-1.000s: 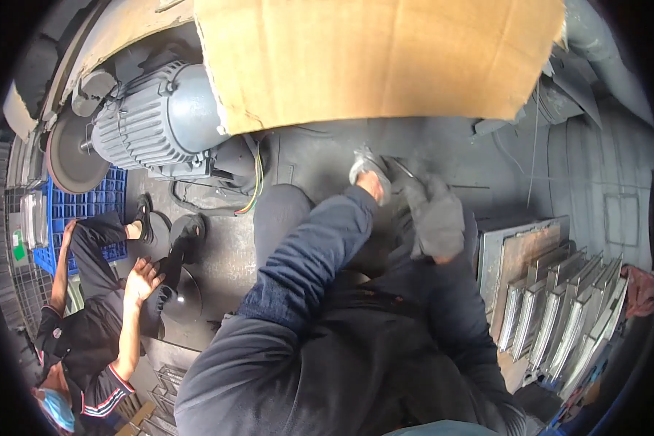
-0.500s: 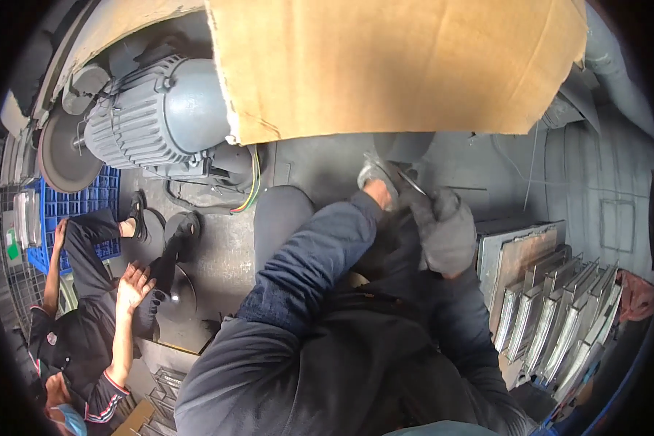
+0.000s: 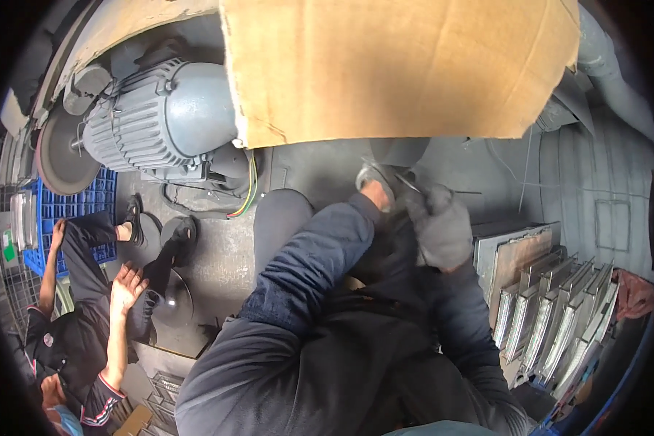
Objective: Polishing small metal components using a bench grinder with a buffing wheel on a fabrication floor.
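Note:
Below the cardboard's lower edge, a dark round wheel (image 3: 400,150) partly shows. Just in front of it my gloved left hand (image 3: 375,186) is closed around one end of a thin metal piece (image 3: 407,182). The grey glove on my right hand (image 3: 443,227) is bunched closed at the piece's other end. Only a narrow bright edge of the metal shows between the hands. Its full shape is hidden and blurred, and I cannot tell whether it touches the wheel.
A large cardboard sheet (image 3: 407,69) hangs ahead. At left stand a grey motor (image 3: 142,116) with a round disc (image 3: 67,152), loose wires (image 3: 248,189) and a blue crate (image 3: 69,211). A seated person (image 3: 73,334) is beside them. Several metal frames (image 3: 552,312) stand upright at right.
The view has shifted slightly, and a little more of the wheel shows under the cardboard. Both hands keep their grip close to it, with the right hand moved slightly left and up.

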Demonstrator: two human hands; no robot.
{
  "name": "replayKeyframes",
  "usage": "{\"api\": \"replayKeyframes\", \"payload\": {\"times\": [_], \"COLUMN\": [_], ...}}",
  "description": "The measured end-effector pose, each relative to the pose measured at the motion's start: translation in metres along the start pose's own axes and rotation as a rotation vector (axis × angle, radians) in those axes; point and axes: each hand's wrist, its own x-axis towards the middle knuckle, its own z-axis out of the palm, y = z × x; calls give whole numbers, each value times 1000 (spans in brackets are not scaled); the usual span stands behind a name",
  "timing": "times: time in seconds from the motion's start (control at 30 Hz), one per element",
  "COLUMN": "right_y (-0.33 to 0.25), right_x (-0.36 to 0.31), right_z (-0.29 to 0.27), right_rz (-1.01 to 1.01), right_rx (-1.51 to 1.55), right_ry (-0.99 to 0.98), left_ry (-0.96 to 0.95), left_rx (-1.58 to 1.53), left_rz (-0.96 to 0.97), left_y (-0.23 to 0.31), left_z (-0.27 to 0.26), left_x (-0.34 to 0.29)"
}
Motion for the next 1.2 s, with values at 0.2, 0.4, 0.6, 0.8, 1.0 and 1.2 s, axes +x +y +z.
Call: {"api": "replayKeyframes", "payload": {"times": [0.2,0.4,0.6,0.8,1.0,1.2], "right_y": [-5,21,27,-3,21,-3], "right_x": [-1,4,8,-31,-55,-45], "right_z": [1,-4,-20,-36,-17,-26], "right_rz": [106,343,267,80,54,44], "right_rx": [62,284,-30,-74,77,134], "right_ry": [-25,134,-11,-113,-48,-69], "left_ry": [-97,-168,-41,219,292,314], "left_rx": [201,415,651,-1636,-1532,-1563], "left_rz": [184,383,655,-1260,-1114,-1022], "left_y": [-5,4,102,246,277,207], "left_z": [-5,17,21,-57,-87,-92], "left_x": [1,-6,4,-22,9,13]}}
